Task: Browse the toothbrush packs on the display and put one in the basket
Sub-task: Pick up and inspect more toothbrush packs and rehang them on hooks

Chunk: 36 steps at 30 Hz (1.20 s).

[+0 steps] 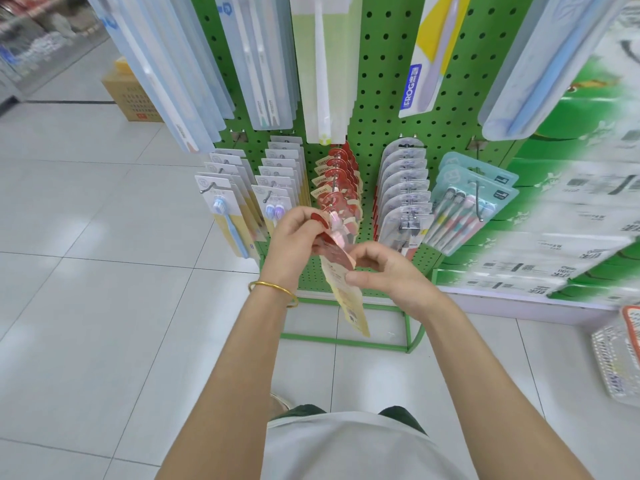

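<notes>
Head view: a red-and-cream toothbrush pack (341, 282) is held in both hands in front of the lower row of a green pegboard display (381, 98), its upper end just below the front of a row of matching red packs (337, 174) on a hook; whether it is clear of that hook cannot be told. The pack is tilted, with its lower end pointing down toward the display's base frame. The upper end is gripped by the left hand (294, 233), whose fingers are curled round it, and a gold bangle (273, 289) is worn on that wrist. The pack's edge is pinched midway by the thumb and curled fingers of the right hand (384, 271). Pale blue-brush packs (225, 202) hang to the left of the red row, grey packs (403, 181) and teal multi-packs (467, 206) to the right. A clear basket (620, 362) is seen on the tiled floor (86, 271) at the right edge, well apart from the hands.
</notes>
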Motion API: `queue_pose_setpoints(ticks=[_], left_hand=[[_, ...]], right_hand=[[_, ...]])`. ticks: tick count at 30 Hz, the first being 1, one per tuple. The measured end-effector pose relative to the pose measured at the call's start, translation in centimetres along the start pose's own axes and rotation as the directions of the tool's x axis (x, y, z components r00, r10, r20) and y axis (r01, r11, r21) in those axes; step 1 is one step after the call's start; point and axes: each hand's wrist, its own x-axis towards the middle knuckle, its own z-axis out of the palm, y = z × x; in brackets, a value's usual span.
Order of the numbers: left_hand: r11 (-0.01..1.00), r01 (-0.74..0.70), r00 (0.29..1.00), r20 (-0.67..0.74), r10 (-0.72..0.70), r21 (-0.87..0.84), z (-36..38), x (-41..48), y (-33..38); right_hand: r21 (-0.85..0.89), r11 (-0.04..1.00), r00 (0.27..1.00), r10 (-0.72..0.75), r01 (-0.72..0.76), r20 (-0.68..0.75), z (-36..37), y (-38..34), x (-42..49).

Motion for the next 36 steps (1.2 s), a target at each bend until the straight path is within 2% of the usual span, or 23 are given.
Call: queue_pose_setpoints(ticks=[4,6,8,11,13,15,17,18,21,25,36], left_hand=[[0.998,0.025,0.99,0.138,-0.017,-0.061,-0.3,0.5,0.0],[0.993,0.037,0.98,0.2,-0.015,-0.109,-0.5,0.7,0.0],[0.99,0.051,0.971,0.237,-0.02,-0.129,-0.6,0.9,0.0],[0.989,0.093,0.975,0.211,-0.067,-0.113,-0.4,1.5,0.0],[0.988,0.125,0.981,0.162,-0.109,-0.09,-0.3,1.7,0.1],[0.992,0.069,0.987,0.14,-0.083,0.107,-0.3,1.6,0.2],[0.938,-0.048,0.991,0.136,0.001,0.342,-0.2,1.8,-0.2],[0.913,-0.079,0.992,0.118,0.033,0.4,-0.1,2.0,-0.5],[0.884,-0.119,0.992,0.086,0.09,0.453,-0.1,2.7,-1.0],[0.851,-0.137,0.99,0.106,0.096,0.507,-0.3,3.8,-1.7],[0.741,-0.207,0.978,0.161,0.135,0.638,-0.5,6.3,-2.9]], right_hand=[[0.096,0.994,0.995,0.05,-0.058,0.091,0.3,0.0,0.7],[0.046,0.995,0.988,0.077,-0.084,0.136,0.4,-0.6,0.9],[-0.088,0.993,0.987,0.091,-0.079,0.135,0.7,-1.1,1.2],[-0.204,0.977,0.998,0.066,-0.06,0.021,1.8,-1.5,1.8],[-0.26,0.965,0.989,-0.003,-0.036,-0.146,2.5,-1.4,2.5],[-0.386,0.922,0.948,-0.087,-0.041,-0.306,3.0,-0.8,3.3],[-0.503,0.862,0.917,-0.151,-0.061,-0.37,3.4,-0.2,4.1],[-0.53,0.845,0.908,-0.171,-0.065,-0.383,3.6,-0.1,4.4],[-0.555,0.828,0.896,-0.187,-0.076,-0.402,4.0,0.0,5.1],[-0.516,0.849,0.911,-0.115,-0.117,-0.396,3.8,0.6,5.4],[-0.518,0.843,0.92,-0.079,-0.144,-0.384,2.8,0.8,7.1]])
